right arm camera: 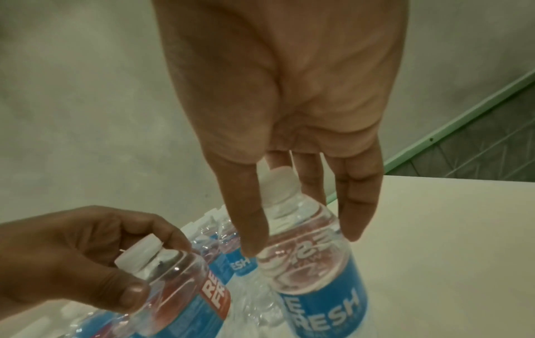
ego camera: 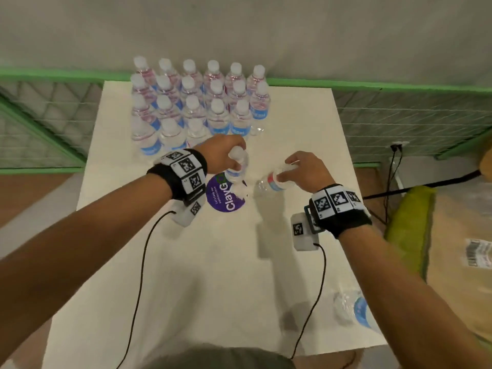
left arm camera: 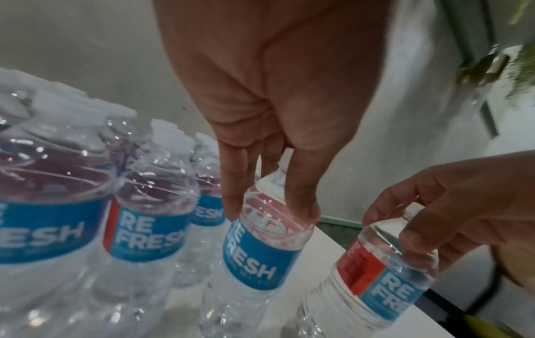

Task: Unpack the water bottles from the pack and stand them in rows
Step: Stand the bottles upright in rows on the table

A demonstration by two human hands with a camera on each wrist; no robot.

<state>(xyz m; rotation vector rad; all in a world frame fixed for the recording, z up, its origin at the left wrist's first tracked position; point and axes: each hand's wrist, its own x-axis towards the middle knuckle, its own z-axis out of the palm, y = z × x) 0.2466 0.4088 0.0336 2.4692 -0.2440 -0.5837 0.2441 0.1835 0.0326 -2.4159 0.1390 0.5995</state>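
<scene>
Head view is showing a white bench (ego camera: pixel 306 123) with the standing bottles (ego camera: pixel 197 102) grouped in rows at the upper left of centre, white caps up and blue labels facing the camera. Just below that group, slightly left of the frame's middle, the left hand (ego camera: pixel 222 155) is curling its fingers round the neck and shoulder of the left bottle (ego camera: pixel 237 169), which is tilting above a purple round sticker (ego camera: pixel 225 194) on the bench. In the left wrist view the thumb and fingers are pinching this bottle just below its cap, with its blue label beneath them.

To the right of centre, the right hand (ego camera: pixel 306 173) is gripping the right bottle (ego camera: pixel 274 182) at its cap end; this bottle is leaning strongly toward the left, its red and blue label showing. In the right wrist view its fingers are closing round the shoulder below the white cap. The two held bottles are near each other but apart.

At the lower right of the head view, another bottle (ego camera: pixel 354 310) is lying on the bench, partly hidden by the right forearm.
</scene>
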